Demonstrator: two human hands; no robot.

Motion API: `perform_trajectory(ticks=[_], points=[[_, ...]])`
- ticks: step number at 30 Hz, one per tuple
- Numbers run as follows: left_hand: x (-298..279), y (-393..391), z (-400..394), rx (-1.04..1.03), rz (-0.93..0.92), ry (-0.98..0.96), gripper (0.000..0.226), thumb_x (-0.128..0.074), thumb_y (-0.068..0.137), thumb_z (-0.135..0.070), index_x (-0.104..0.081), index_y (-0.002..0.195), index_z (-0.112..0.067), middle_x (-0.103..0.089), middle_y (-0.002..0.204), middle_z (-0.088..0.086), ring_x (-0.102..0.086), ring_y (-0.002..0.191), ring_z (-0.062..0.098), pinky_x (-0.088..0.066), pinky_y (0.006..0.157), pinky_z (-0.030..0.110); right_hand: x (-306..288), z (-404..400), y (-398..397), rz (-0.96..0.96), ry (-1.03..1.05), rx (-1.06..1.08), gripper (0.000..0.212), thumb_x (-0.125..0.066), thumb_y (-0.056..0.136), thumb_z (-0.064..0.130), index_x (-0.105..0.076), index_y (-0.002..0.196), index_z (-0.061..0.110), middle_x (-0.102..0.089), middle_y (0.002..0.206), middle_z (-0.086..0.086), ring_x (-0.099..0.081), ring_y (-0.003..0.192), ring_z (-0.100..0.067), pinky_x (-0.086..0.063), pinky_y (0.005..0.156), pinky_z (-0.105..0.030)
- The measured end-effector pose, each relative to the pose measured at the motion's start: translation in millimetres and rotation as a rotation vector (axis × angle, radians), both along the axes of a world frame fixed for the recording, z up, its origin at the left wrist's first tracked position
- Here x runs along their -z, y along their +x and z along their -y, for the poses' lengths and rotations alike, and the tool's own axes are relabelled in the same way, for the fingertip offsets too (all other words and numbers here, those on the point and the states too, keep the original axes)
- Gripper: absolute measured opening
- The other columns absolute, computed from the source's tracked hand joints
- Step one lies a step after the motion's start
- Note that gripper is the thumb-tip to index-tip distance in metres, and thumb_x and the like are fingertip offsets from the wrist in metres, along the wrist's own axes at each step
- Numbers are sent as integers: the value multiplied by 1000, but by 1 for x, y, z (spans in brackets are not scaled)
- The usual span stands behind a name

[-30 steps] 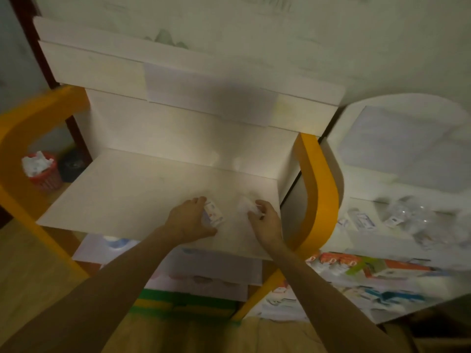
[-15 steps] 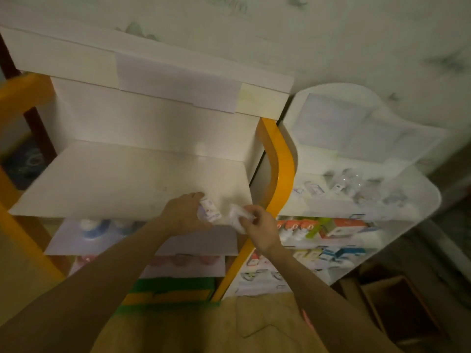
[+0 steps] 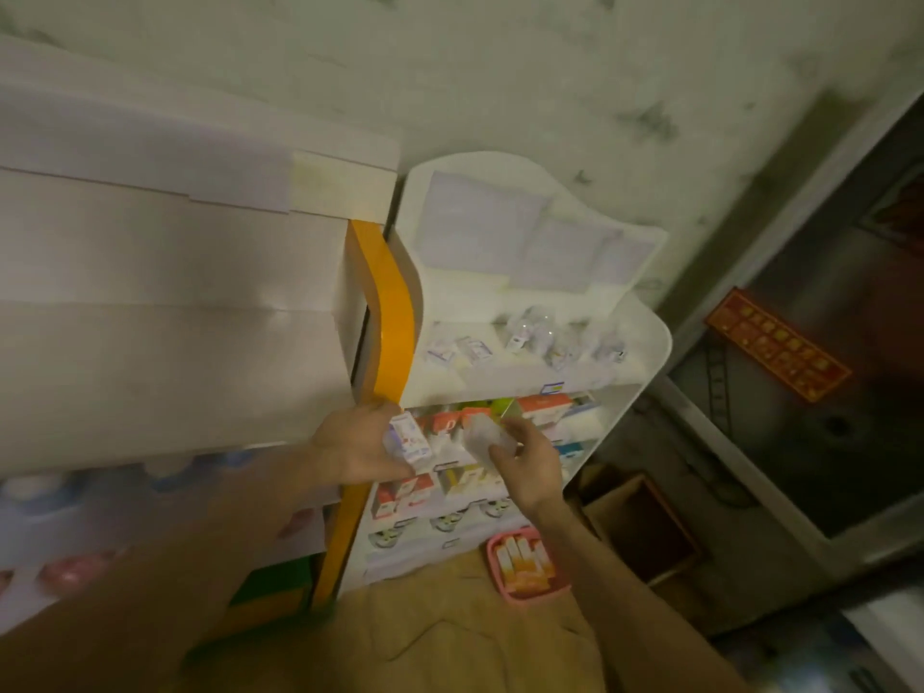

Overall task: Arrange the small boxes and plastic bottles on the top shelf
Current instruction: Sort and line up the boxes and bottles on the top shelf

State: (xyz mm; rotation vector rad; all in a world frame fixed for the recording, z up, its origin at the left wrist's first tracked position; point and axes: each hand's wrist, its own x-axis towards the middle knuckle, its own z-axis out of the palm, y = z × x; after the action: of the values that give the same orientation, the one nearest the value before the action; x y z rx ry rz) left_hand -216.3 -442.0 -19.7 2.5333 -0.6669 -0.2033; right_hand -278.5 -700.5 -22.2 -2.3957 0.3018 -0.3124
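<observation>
Two hands are seen in front of the shelving, both raised off any shelf. A small box (image 3: 409, 439), white with red and blue print, is gripped in the left hand (image 3: 357, 445), fingers curled round it. A clear plastic bottle (image 3: 484, 437) is pinched in the right hand (image 3: 527, 465), fingers wrapped round its lower part.

Both things are held before the middle shelves of the white rack (image 3: 655, 342), beside the orange post (image 3: 387, 317) of the left unit. On the top shelf (image 3: 500, 375) of the rack, two small boxes (image 3: 457, 348) are laid near its left edge, and several clear bottles (image 3: 555, 337) are grouped from the middle to the right edge; their exact count cannot be told through the blur. Below, the rack's lower shelves are filled with rows of coloured cartons (image 3: 542, 407), red, green and white.

A pink tray (image 3: 525, 562) is set on the floor at the rack's foot, with orange-and-white packets (image 3: 522, 555) stood in a row inside it. A brown cardboard box (image 3: 645, 527) is seen on the floor just to its right; its contents cannot be made out.
</observation>
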Motion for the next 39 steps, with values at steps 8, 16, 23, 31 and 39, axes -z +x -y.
perform_trajectory(ticks=[8, 16, 23, 31, 39], points=[[4, 20, 104, -2, 57, 104, 95, -73, 62, -63, -37, 142, -26, -53, 132, -5, -54, 114, 15, -50, 91, 30, 4, 93, 5, -6, 72, 22, 44, -66, 90, 29, -56, 132, 18, -65, 124, 0, -61, 112, -21, -50, 93, -34], [12, 40, 183, -89, 65, 179, 101, -71, 67, -63, -29, 148, -21, -43, 137, -1, -51, 117, 20, -49, 95, 38, 18, 177, 32, 0, 179, 13, 47, -70, 91, 24, -54, 134, 12, -62, 128, -4, -60, 114, -23, -50, 98, -37], [18, 50, 209, -165, 31, 273, 103, -71, 71, -62, -20, 150, -22, -40, 140, 2, -50, 121, 24, -49, 95, 37, 39, 201, 62, -51, 336, 29, 52, -71, 89, 21, -49, 136, 14, -62, 126, -6, -62, 106, -25, -55, 91, -41], [18, 86, 218, -268, -10, 333, 97, -68, 78, -59, -17, 151, -22, -36, 140, 5, -56, 113, 27, -53, 88, 38, 51, 201, 110, -73, 337, -91, 31, -65, 92, 15, -58, 122, 14, -61, 109, 1, -60, 102, -21, -51, 85, -34], [36, 154, 220, -298, -55, 287, 99, -65, 74, -70, -24, 150, -21, -37, 145, 7, -49, 124, 26, -46, 100, 39, 55, 204, 199, -227, 289, -264, 31, -63, 94, 13, -60, 125, 13, -61, 115, -1, -60, 107, -22, -54, 90, -36]])
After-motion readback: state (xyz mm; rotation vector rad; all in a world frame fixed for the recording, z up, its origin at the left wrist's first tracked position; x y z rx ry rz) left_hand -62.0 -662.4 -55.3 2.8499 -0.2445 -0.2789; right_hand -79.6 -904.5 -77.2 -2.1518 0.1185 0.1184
